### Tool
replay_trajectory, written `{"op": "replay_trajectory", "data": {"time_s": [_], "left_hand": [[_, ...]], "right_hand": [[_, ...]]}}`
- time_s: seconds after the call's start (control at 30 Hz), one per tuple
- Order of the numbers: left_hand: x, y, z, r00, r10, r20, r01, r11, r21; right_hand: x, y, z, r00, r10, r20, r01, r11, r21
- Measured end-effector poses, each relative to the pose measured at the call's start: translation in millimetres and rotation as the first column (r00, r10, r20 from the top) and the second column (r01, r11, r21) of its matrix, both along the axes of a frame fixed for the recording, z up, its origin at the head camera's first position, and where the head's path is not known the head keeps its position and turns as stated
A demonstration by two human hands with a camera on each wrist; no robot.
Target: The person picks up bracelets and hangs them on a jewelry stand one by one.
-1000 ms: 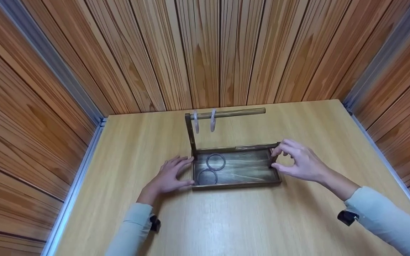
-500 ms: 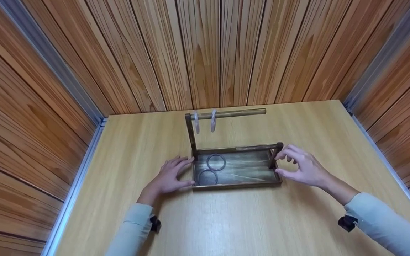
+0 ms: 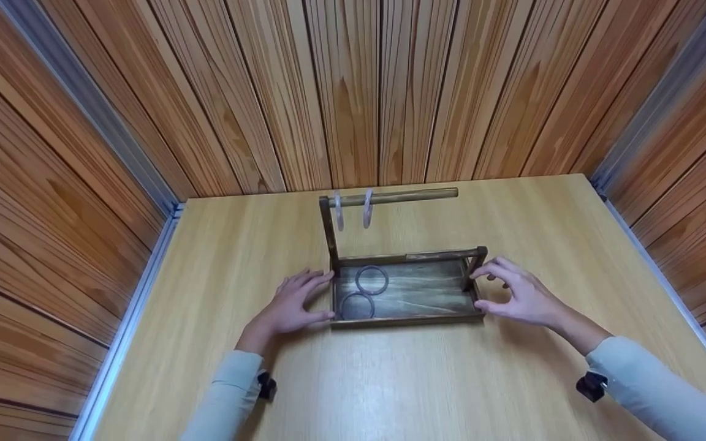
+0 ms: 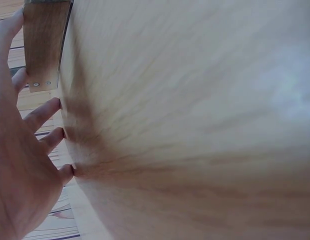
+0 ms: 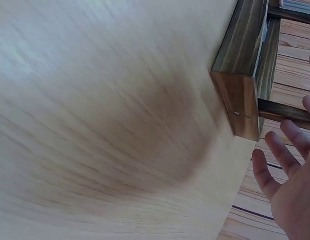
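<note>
A dark wooden tray (image 3: 411, 321) carries a tall left post (image 3: 328, 236) with an upper rod (image 3: 414, 195), and a short right post (image 3: 473, 269) with a lower rod (image 3: 442, 254). Two pale rings (image 3: 367, 217) hang near the upper rod's left end. Two purplish rings (image 3: 357, 280) lie flat at the tray's left. My left hand (image 3: 292, 303) touches the tray's left end with thumb and index fingertip, other fingers spread. At the right end is my right hand (image 3: 521, 297), its relaxed fingers beside the short post; in the right wrist view its fingers (image 5: 265, 175) hold nothing.
The tray stands on a light wooden table (image 3: 390, 380). Plank-patterned walls (image 3: 353, 92) rise behind and on both sides, with metal rails (image 3: 126, 318) along the side edges. A small black device (image 3: 592, 386) sits at each sleeve cuff.
My right hand has come away from the short post and shifted down, its thumb now near the tray's right front corner. The left hand, tray and rings stay put.
</note>
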State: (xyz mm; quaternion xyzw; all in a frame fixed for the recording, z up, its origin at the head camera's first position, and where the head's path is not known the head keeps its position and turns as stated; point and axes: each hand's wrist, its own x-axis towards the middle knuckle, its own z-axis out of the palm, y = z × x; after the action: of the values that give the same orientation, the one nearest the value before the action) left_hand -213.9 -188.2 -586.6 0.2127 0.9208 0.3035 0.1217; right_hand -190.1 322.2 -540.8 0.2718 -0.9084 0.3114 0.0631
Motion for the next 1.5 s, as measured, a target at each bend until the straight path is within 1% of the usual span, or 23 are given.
{"op": "replay_trajectory", "data": {"time_s": [0.27, 0.47, 0.63, 0.87, 1.17, 1.33, 1.5], "left_hand": [[-0.5, 0, -2.6, 1.0, -0.001, -0.008, 0.001, 1.0, -0.005], [0.7, 0, -0.6, 1.0, -0.003, -0.004, 0.003, 1.0, -0.005], [0.8, -1, 0.2, 1.0, -0.002, -0.005, 0.002, 1.0, 0.002], [0.5, -1, -0.5, 1.0, -0.003, -0.012, 0.003, 1.0, -0.001], [1.2, 0, -0.5, 1.0, 0.006, 0.005, -0.006, 1.0, -0.002], [0.4, -1, -2.5, 1.0, 0.005, -0.003, -0.005, 1.0, -0.001], [0.2, -1, -3.6, 1.0, 0.008, -0.009, -0.008, 1.0, 0.0]], "right_hand": [[-1.8, 4, -6.7, 0.998, -0.023, 0.059, 0.021, 0.999, 0.036], [-0.2, 7, -12.1, 0.996, -0.034, 0.079, 0.029, 0.998, 0.064], [-0.2, 7, -16.2, 0.996, -0.048, 0.073, 0.042, 0.995, 0.088], [-0.5, 6, -24.0, 0.999, -0.026, 0.041, 0.022, 0.995, 0.093], [1.6, 7, -29.8, 0.996, -0.044, 0.072, 0.037, 0.994, 0.101], [1.3, 6, -32.7, 0.995, -0.049, 0.083, 0.04, 0.993, 0.109], [2.7, 7, -34.6, 0.99, -0.069, 0.119, 0.056, 0.993, 0.107]]}}
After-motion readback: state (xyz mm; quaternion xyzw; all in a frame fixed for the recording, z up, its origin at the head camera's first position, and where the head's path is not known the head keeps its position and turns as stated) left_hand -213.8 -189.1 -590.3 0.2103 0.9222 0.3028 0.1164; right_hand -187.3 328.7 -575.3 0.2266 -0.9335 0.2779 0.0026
